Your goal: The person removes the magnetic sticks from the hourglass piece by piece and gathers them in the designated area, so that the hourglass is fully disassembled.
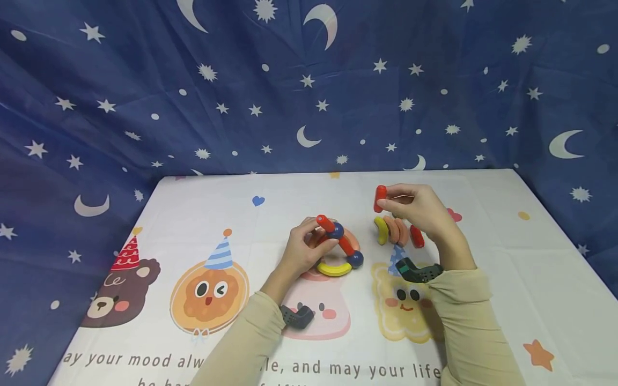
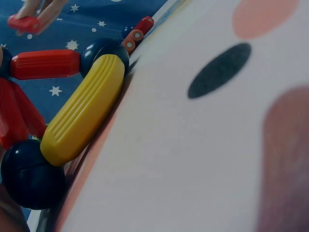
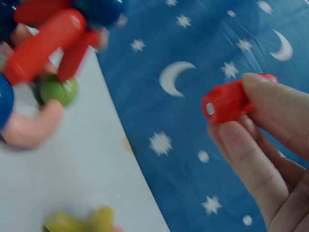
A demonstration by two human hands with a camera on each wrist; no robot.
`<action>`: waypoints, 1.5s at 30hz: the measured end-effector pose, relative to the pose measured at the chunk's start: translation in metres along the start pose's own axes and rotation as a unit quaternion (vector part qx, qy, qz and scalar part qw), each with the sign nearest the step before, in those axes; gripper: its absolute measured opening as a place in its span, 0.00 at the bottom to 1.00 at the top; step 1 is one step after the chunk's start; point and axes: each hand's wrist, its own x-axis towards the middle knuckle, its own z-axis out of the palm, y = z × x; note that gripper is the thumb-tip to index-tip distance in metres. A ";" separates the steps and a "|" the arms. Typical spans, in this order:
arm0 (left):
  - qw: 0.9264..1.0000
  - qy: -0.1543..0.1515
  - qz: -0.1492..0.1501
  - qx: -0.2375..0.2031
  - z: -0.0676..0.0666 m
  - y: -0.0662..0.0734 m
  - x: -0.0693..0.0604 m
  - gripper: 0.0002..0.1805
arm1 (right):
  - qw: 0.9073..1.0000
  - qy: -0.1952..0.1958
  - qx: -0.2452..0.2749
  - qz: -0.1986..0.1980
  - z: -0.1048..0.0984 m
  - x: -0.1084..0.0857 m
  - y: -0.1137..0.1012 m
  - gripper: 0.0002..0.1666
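A red rod is pinched upright between thumb and fingers of the right hand, raised above the table; its pale end shows in the right wrist view. The left hand grips a built shape of red rods, dark blue balls and curved pieces, standing on the table. A yellow curved piece joins two blue balls low on that shape. One red rod sticks up from its upper ball. A green ball shows at the shape's far side.
Below the right hand lie a yellow-green curved piece, orange curved pieces and a red rod. The white printed cloth covers the table, with a blue starry curtain behind.
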 end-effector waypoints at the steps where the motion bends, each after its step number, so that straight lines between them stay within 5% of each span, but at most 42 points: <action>1: 1.000 0.001 -0.002 -0.001 0.000 -0.002 0.000 0.20 | 1.000 0.000 -0.005 0.005 -0.005 -0.001 0.003 0.30; 8: 1.000 0.006 0.012 0.016 0.001 -0.036 0.000 0.21 | 0.998 -0.015 -0.053 0.040 -0.034 -0.008 0.025 0.33; 12: 1.000 0.006 0.020 0.017 0.000 -0.038 0.000 0.22 | 0.993 -0.035 -0.085 0.071 -0.045 -0.009 0.037 0.31; 20: 1.000 0.009 0.008 0.013 0.001 -0.032 -0.001 0.21 | 0.978 -0.089 -0.123 0.141 -0.052 -0.003 0.074 0.31; 27: 1.000 0.001 0.010 0.009 -0.001 -0.003 -0.001 0.19 | 0.969 -0.107 -0.158 0.157 -0.051 0.001 0.091 0.29; 45: 1.000 0.002 0.018 0.011 -0.001 -0.002 0.000 0.20 | 0.959 -0.099 -0.185 0.189 -0.044 0.006 0.098 0.22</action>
